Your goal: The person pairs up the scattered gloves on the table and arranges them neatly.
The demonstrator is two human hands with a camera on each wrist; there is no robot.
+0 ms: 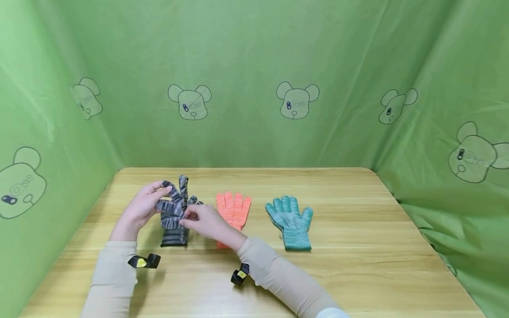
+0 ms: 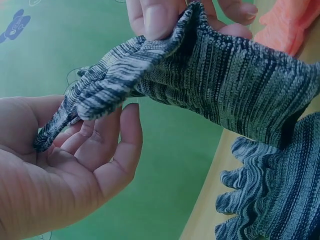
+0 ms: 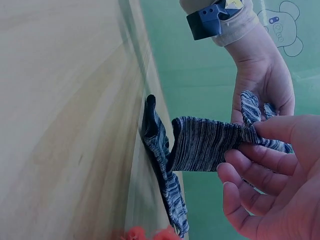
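A grey-and-black knit glove is held up between both hands, its cuff hanging down and its fingers spread. My left hand pinches the finger end of this glove on the left. From the other side, my right hand pinches the knit near the glove's palm between thumb and index finger, with the other fingers loosely bent in the right wrist view. Under the held glove, a second grey-and-black glove lies flat on the table, partly covered in the head view.
An orange glove lies right of the grey pair, partly behind the right hand and forearm. Farther right lies a teal glove, fingers pointing away. Green curtains with bear-head prints surround the wooden table.
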